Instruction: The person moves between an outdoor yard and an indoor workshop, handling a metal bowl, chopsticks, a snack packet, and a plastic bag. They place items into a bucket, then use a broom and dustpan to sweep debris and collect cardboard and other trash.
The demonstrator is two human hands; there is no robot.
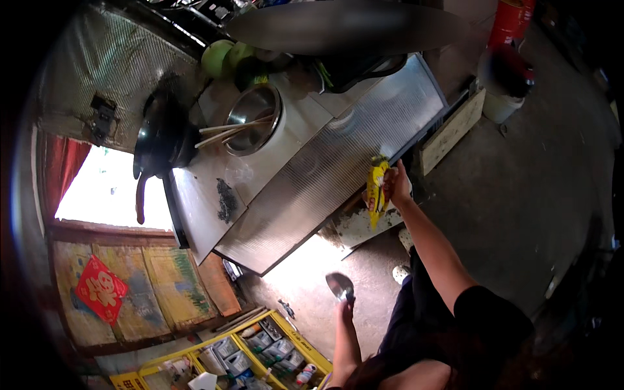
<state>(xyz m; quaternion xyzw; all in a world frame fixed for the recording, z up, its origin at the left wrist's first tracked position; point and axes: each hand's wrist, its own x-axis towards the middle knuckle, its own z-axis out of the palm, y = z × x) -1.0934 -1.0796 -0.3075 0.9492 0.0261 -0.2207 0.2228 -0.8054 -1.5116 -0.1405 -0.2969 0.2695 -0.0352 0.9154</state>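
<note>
My right hand [402,186] is closed around a yellow plastic packet [376,192] with dark and red print, held up over the front edge of the ribbed metallic counter strip [305,185]. Lower down, my left hand [346,308] is closed on a small rounded dark object [338,285] with a shiny lower part; its kind is not clear. Beyond the strip, a steel bowl [255,120] stands on the pale tabletop [296,107] with wooden sticks [234,130] lying across it. Nearer me on that top lies a dark mesh-like clump [225,200].
A black wok [162,140] hangs at the left by a window [114,188]. Green round things [218,60] sit at the back. A yellow-framed rack [296,341] with bottles stands lower left. A white bucket [502,107] and a leaning board [452,133] are at the right.
</note>
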